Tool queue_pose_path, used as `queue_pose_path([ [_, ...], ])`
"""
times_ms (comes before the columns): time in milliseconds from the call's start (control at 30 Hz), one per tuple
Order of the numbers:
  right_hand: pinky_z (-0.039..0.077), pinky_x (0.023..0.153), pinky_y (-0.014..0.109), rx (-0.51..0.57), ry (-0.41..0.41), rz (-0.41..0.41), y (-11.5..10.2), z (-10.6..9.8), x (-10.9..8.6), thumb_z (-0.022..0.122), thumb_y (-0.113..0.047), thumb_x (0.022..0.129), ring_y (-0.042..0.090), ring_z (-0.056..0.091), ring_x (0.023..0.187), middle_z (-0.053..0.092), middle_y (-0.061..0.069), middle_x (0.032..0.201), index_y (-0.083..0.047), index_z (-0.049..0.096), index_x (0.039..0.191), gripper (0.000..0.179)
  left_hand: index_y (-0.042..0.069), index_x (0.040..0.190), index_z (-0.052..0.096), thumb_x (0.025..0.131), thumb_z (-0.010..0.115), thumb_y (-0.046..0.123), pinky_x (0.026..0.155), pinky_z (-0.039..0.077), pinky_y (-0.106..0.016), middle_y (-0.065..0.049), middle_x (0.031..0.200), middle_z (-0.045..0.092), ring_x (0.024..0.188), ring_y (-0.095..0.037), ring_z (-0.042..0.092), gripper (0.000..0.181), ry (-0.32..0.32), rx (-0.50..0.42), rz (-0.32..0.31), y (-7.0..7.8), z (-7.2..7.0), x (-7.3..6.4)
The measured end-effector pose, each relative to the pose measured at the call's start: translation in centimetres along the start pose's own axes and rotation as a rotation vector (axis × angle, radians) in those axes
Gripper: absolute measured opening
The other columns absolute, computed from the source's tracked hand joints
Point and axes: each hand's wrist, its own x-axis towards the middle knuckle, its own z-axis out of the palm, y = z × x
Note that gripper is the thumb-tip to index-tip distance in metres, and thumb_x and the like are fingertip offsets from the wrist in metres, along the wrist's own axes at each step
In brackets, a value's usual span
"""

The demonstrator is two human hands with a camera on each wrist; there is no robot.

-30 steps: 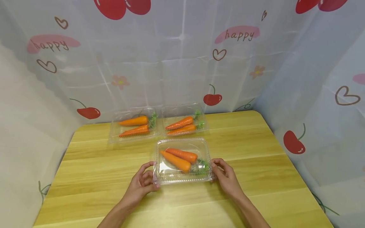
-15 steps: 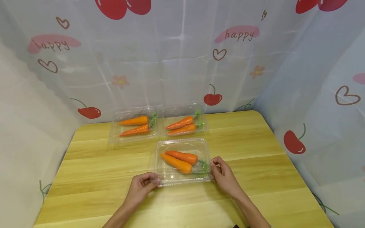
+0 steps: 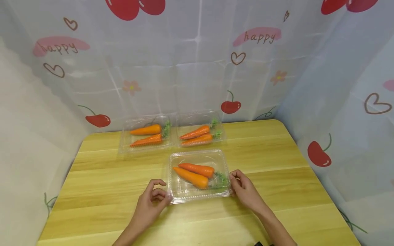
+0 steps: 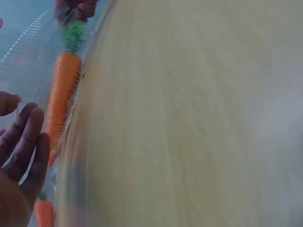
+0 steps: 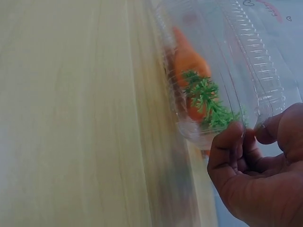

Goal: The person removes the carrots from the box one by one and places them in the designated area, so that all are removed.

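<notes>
A clear plastic clamshell box (image 3: 197, 158) sits in front of me on the wooden table, its lid down over two orange carrots (image 3: 192, 177) with green tops. I cannot tell whether the lid is fastened all round. My left hand (image 3: 150, 203) is at the box's front left corner; the thumb touches it while the index finger stands off the plastic. In the left wrist view these fingers (image 4: 35, 125) look only loosely bent. At the right side, my right hand (image 3: 246, 191) pinches the box's edge near the carrot tops, seen closer as the right hand (image 5: 265, 165) in its wrist view.
Behind, two more clear clamshell boxes stand side by side, the left box (image 3: 124, 140) and the right box (image 3: 184, 119), each with two carrots. A printed curtain (image 3: 197, 68) hangs along the table's far edge. The wooden tabletop (image 3: 101, 191) extends on both sides.
The left hand first gripped the left side, then pinched the front left corner; now its fingers have spread off it. The right hand keeps to the right edge. The box has shifted slightly nearer.
</notes>
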Motion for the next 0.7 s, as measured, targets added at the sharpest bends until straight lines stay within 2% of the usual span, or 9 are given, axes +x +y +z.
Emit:
queue_pose_path([
  [100, 0.049, 0.059, 0.022, -0.032, 0.031, -0.013, 0.0, -0.1, 0.0, 0.049, -0.015, 0.116, 0.007, 0.055, 0.066, 0.053, 0.002, 0.076, 0.003, 0.057, 0.118, 0.02, 0.012, 0.135, 0.057, 0.097, 0.082, 0.015, 0.076, 0.06, -0.027, 0.01, 0.085, 0.08, 0.077, -0.002, 0.074, 0.046, 0.074, 0.167, 0.094, 0.2, 0.2, -0.3],
  [167, 0.048, 0.059, 0.021, -0.045, 0.051, -0.035, 0.1, -0.1, 0.0, 0.052, -0.015, 0.115, 0.006, 0.055, 0.066, 0.054, 0.001, 0.076, 0.003, 0.06, 0.117, 0.02, 0.011, 0.138, 0.056, 0.096, 0.083, 0.013, 0.074, 0.06, -0.027, 0.014, 0.084, 0.079, 0.075, 0.001, 0.072, 0.049, 0.108, 0.22, 0.134, 0.3, 0.3, -0.3],
  [233, 0.048, 0.059, 0.021, -0.052, 0.07, -0.057, 0.1, -0.1, 0.0, 0.054, -0.014, 0.114, 0.006, 0.055, 0.067, 0.055, 0.001, 0.077, 0.003, 0.061, 0.117, 0.019, 0.01, 0.142, 0.054, 0.095, 0.083, 0.011, 0.073, 0.06, -0.027, 0.017, 0.084, 0.077, 0.075, 0.002, 0.071, 0.055, 0.124, 0.237, 0.157, 0.3, 0.4, -0.3],
  [333, 0.051, 0.061, 0.022, -0.056, 0.089, -0.071, 0.2, 0.0, 0.1, 0.056, -0.016, 0.113, 0.006, 0.057, 0.068, 0.057, 0.002, 0.078, 0.001, 0.063, 0.116, 0.018, 0.014, 0.144, 0.055, 0.095, 0.083, 0.01, 0.074, 0.061, -0.027, 0.019, 0.085, 0.075, 0.075, 0.002, 0.07, 0.057, 0.137, 0.249, 0.164, 0.3, 0.5, -0.1],
  [433, 0.053, 0.062, 0.023, -0.066, 0.089, -0.065, 0.1, -0.1, -0.1, 0.056, -0.018, 0.114, 0.007, 0.061, 0.07, 0.059, 0.004, 0.08, 0.0, 0.062, 0.116, 0.018, 0.019, 0.137, 0.061, 0.094, 0.083, 0.009, 0.073, 0.062, -0.026, 0.019, 0.085, 0.076, 0.076, 0.002, 0.071, 0.05, 0.137, 0.259, 0.164, 0.3, 0.6, -0.1],
  [567, 0.055, 0.063, 0.026, -0.076, 0.075, -0.076, 0.2, -0.4, -0.5, 0.056, -0.016, 0.113, 0.009, 0.064, 0.071, 0.06, 0.01, 0.084, -0.001, 0.059, 0.117, 0.016, 0.021, 0.124, 0.068, 0.093, 0.085, 0.008, 0.071, 0.062, -0.027, 0.019, 0.083, 0.077, 0.075, 0.003, 0.072, 0.038, 0.158, 0.286, 0.174, 0.3, 0.7, -0.2],
  [700, 0.057, 0.063, 0.027, -0.068, 0.07, -0.133, 0.7, -0.6, -1.1, 0.059, -0.012, 0.111, 0.009, 0.065, 0.076, 0.061, 0.015, 0.102, -0.003, 0.056, 0.122, 0.014, 0.024, 0.12, 0.071, 0.09, 0.087, 0.008, 0.073, 0.062, -0.026, 0.019, 0.085, 0.075, 0.076, 0.003, 0.071, 0.037, 0.193, 0.307, 0.192, 0.2, 0.5, -0.3],
])
